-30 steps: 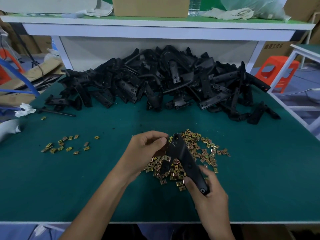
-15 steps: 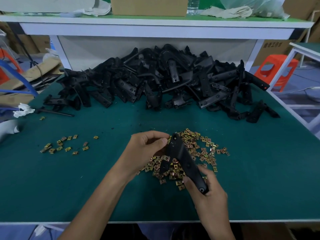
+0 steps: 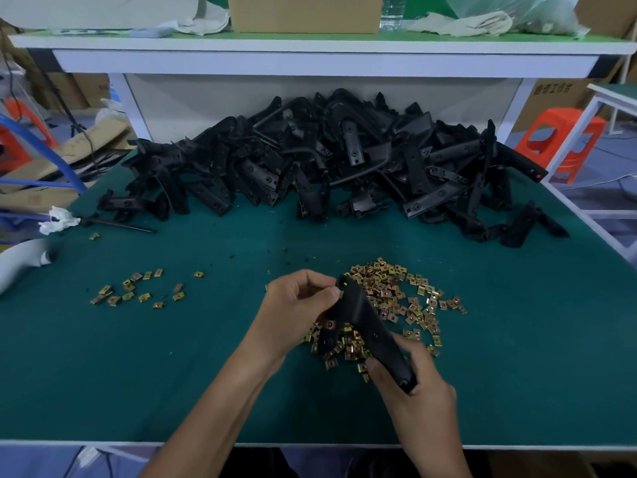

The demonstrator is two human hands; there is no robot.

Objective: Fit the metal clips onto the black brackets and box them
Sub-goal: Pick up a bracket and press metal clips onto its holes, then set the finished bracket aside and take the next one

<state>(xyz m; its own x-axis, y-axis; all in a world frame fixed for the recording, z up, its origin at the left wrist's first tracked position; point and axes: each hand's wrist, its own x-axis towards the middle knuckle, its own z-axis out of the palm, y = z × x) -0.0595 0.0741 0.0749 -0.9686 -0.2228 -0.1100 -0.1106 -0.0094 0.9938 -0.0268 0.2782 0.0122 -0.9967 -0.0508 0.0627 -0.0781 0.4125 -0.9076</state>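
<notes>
bracket: one black bracket (image 3: 366,317) held in both my hands above the near-middle of the table, long axis running from far-left to near-right, over the clip pile
left hand: my left hand (image 3: 295,305) is at the bracket's far end, fingers curled in, thumb and fingertips pinching that end; narrow grip
gold speck: a bit of gold shows at my left thumb tip against the bracket; can't tell if it's a clip seated on it
right hand: my right hand (image 3: 418,395) is wrapped round the bracket's near end, thumb on its left edge, fingers curled behind; closed tight on it
clip pile: gold metal clips (image 3: 393,298) heaped on the mat right under and just right of the bracket
loose clips: a small scatter (image 3: 138,292) well apart to the left
bracket heap: a big pile of black brackets (image 3: 327,160) across the far side of the table
table: green mat top (image 3: 517,339)
tissue: crumpled white tissue (image 3: 58,219) at the far-left edge
shelf: white shelf (image 3: 310,62) behind the heap, cardboard box (image 3: 303,12) on top
stool: orange stool (image 3: 558,143) far right, off the table
</notes>
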